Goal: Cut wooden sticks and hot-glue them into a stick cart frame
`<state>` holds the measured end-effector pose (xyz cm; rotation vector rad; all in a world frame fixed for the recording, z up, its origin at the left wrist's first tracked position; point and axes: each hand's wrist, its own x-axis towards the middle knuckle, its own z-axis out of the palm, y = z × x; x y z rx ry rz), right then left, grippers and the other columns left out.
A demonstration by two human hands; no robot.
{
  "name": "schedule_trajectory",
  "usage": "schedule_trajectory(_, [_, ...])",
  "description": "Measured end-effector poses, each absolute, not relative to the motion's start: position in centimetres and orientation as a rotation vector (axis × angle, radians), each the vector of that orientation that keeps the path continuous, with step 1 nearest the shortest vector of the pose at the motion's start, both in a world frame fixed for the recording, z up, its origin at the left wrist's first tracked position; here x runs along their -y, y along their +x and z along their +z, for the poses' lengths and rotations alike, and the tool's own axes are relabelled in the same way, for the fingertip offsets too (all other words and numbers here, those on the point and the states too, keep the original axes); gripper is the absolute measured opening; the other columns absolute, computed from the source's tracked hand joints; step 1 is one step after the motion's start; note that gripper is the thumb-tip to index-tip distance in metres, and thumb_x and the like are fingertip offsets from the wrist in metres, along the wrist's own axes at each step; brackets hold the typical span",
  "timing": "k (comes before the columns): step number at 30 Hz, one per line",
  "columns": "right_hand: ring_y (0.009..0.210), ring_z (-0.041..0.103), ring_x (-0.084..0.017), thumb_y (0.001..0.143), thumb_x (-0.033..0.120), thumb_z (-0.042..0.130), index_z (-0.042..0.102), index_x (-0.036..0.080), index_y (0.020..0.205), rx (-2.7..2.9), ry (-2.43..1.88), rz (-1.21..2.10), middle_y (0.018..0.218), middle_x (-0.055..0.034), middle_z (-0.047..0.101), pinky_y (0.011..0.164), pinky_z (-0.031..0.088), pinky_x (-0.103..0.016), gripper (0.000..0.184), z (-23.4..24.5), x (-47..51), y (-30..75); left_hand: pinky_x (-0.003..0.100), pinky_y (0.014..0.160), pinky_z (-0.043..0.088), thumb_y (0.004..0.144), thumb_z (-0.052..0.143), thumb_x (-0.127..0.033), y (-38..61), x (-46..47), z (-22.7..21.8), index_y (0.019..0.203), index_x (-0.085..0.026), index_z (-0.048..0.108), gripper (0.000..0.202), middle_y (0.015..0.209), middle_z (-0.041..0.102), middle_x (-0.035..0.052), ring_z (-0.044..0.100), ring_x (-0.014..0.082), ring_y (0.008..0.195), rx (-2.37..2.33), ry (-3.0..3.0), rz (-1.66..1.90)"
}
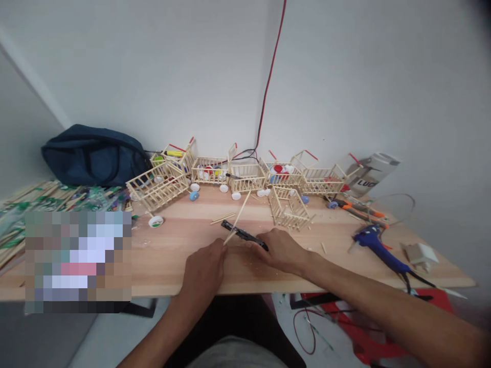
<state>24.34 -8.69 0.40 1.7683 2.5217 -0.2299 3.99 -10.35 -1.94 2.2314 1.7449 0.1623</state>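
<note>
My left hand (pixel 204 267) is closed on a thin wooden stick (pixel 241 210), which points up and away from me over the table. In my right hand (pixel 282 249) is a slim black hand tool (pixel 245 235); its exact kind is hard to make out. The tool's far end crosses the stick just beyond my left fingers. Past my right hand stands a small cart frame (pixel 289 207) built of sticks. A few loose sticks (pixel 222 219) lie on the table left of the tool.
Several stick-built carts (pixel 247 179) line the wall, some holding bottle caps. On the right are a blue glue gun (pixel 379 248), orange-handled pliers (pixel 360 210) and a white block (pixel 421 255). Packaged sticks (pixel 72 199) and a dark blue bag (pixel 95 156) occupy the left.
</note>
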Motion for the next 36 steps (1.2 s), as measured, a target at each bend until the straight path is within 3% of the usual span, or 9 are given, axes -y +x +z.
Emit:
schedule_trajectory(7, [0.079,0.071,-0.026,0.099,0.055,0.030,0.074,0.015,0.087,-2.515,1.777,-0.231,0.086,-0.0153,0.076,0.065,0.040,-0.029,0.061,-0.1,8.6,24.5,0.033,0.068,0.039,0.099,0.026,-0.023,4.2,10.4,-1.6,0.099,-0.017,0.057,0.032,0.087,0.071,0.0134,0.069,0.0294,0.090,-1.735,2.231,0.153])
schedule_trajectory(11, [0.075,0.071,-0.025,0.098,0.058,0.028,0.073,0.016,0.083,-2.539,1.768,-0.201,0.081,-0.0142,0.075,0.061,0.037,-0.029,0.064,0.0,8.6,25.1,0.033,0.067,0.038,0.098,0.028,-0.024,3.6,10.2,-1.9,0.091,-0.017,0.057,0.031,0.083,0.070,0.0122,0.068,0.0283,0.084,-1.673,2.222,0.226])
schedule_trajectory(15, [0.072,0.069,-0.024,0.097,0.061,0.029,0.071,0.016,0.079,-2.546,1.791,-0.185,0.077,-0.0128,0.074,0.059,0.034,-0.029,0.064,0.3,9.4,26.5,0.029,0.067,0.040,0.092,0.036,-0.024,1.4,9.2,-1.3,0.083,-0.018,0.059,0.025,0.073,0.067,0.0051,0.063,0.0204,0.072,-1.429,2.081,0.565])
schedule_trajectory(19, [0.069,0.067,-0.022,0.094,0.059,0.038,0.067,0.018,0.078,-2.483,2.006,-0.253,0.076,-0.0095,0.073,0.057,0.032,-0.028,0.054,0.7,9.9,27.1,0.023,0.051,0.032,0.089,0.046,-0.037,-0.6,7.2,-0.3,0.074,-0.018,0.059,0.028,0.048,0.047,-0.0039,0.045,0.0122,0.047,-1.306,1.687,0.945])
schedule_trajectory(22, [0.074,0.068,-0.023,0.095,0.048,0.043,0.066,0.018,0.086,-2.460,2.147,-0.166,0.079,-0.0090,0.073,0.060,0.035,-0.027,0.039,1.7,8.5,25.7,0.020,0.044,0.025,0.082,0.059,-0.041,-0.9,5.2,0.2,0.084,-0.015,0.063,0.026,0.051,0.048,-0.0054,0.035,0.0075,0.042,-1.124,1.332,1.182])
schedule_trajectory(24, [0.083,0.068,-0.022,0.095,0.029,0.044,0.065,0.019,0.099,-2.533,2.067,-0.082,0.091,-0.0089,0.074,0.064,0.038,-0.027,0.024,2.6,6.7,23.9,0.019,0.042,0.023,0.076,0.067,-0.038,-1.0,4.1,0.1,0.087,-0.014,0.063,0.027,0.053,0.049,-0.0055,0.035,0.0056,0.041,-1.040,1.169,1.302])
schedule_trajectory(27, [0.104,0.065,-0.022,0.089,0.014,0.047,0.063,0.022,0.112,-2.615,1.952,-0.027,0.112,-0.0087,0.071,0.076,0.042,-0.026,0.029,3.3,3.7,21.0,0.017,0.041,0.022,0.070,0.073,-0.032,-1.2,3.2,-0.3,0.090,-0.014,0.064,0.028,0.054,0.050,-0.0061,0.035,0.0042,0.041,-0.957,1.004,1.378])
schedule_trajectory(30, [0.098,0.067,-0.025,0.085,0.007,0.048,0.065,0.018,0.108,-2.572,1.885,0.009,0.107,-0.0132,0.071,0.077,0.045,-0.030,0.031,2.7,1.5,19.1,0.016,0.040,0.026,0.071,0.072,-0.028,-1.8,3.3,-0.7,0.091,-0.014,0.063,0.027,0.054,0.052,-0.0055,0.038,0.0049,0.042,-0.941,0.910,1.424])
schedule_trajectory(36, [0.099,0.066,-0.030,0.089,0.003,0.038,0.064,0.008,0.110,-2.487,1.873,0.088,0.108,-0.0222,0.069,0.081,0.046,-0.037,0.034,0.7,-0.2,19.0,0.017,0.043,0.034,0.073,0.072,-0.033,-2.3,3.7,-1.2,0.090,-0.014,0.059,0.028,0.056,0.060,-0.0021,0.047,0.0070,0.043,-0.912,0.881,1.360])
